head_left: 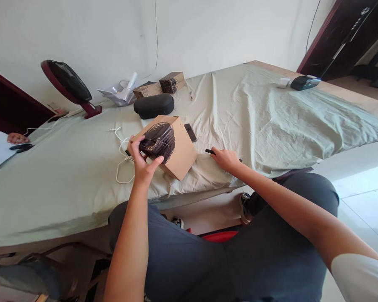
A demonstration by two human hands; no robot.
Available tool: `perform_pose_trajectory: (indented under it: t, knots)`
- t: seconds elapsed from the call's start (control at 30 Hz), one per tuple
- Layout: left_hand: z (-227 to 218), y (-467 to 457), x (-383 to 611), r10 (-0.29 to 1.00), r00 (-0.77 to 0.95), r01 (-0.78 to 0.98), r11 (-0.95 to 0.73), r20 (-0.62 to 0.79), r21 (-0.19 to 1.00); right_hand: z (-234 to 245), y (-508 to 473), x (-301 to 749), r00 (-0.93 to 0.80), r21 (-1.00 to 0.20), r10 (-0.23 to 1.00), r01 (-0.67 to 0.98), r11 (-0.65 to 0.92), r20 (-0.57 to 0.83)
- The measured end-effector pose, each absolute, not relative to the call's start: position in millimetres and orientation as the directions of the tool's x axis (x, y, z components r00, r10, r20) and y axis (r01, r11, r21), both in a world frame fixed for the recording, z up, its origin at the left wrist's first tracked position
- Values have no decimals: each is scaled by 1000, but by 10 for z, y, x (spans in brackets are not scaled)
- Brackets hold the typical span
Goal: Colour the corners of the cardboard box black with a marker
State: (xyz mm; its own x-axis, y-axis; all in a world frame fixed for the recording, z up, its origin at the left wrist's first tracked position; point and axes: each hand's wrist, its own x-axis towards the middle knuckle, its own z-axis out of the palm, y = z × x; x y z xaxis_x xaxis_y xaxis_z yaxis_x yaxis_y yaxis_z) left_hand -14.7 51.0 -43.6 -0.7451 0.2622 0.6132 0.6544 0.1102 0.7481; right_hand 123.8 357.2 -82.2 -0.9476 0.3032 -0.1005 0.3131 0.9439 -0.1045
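My left hand [141,161] grips a cardboard box [183,153] by its upper left part, thumb and fingers spread round it. That part of the box bears a large black patch [164,140] with streaky, scribbled edges. The box sits tilted on the cloth near the table's front edge. To its right, my right hand [226,160] is closed round a slim black marker [209,151], low over the cloth and apart from the box. Behind the box lies a dark phone-like object [190,132]. A white cable [117,172] runs beside the box on the left.
A black case [154,105] lies behind the box. Farther back are two smaller cardboard boxes [173,82], a plastic bag [122,94] and a fan [67,82]. Another person's hand [18,138] shows at the left. A dark item [304,82] lies far right on the cloth-covered table [66,188].
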Motion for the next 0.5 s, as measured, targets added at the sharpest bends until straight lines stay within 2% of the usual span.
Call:
perform_pose_trajectory:
  t: [0.17, 0.27, 0.33, 0.4, 0.5]
  knots:
    - [-462, 492, -181, 279, -745, 651, 105, 606, 752, -772, 3584, 1283, -922, -87, 377, 384, 919, -84]
    - [-484, 490, -202, 289, -766, 618, 82, 574, 782, -735, 3719, 1318, -895, -75, 428, 439, 896, -123]
    - [-500, 493, -218, 283, -777, 602, 75, 562, 795, -715, 3854, 1342, -887, -105, 441, 456, 884, -134]
    - [-513, 502, -230, 271, -781, 600, 73, 563, 797, -698, 3983, 1361, -903, -201, 422, 429, 881, -77]
    - [-516, 523, -228, 252, -782, 603, 76, 570, 794, -682, 4086, 1366, -923, -480, 381, 314, 819, 46]
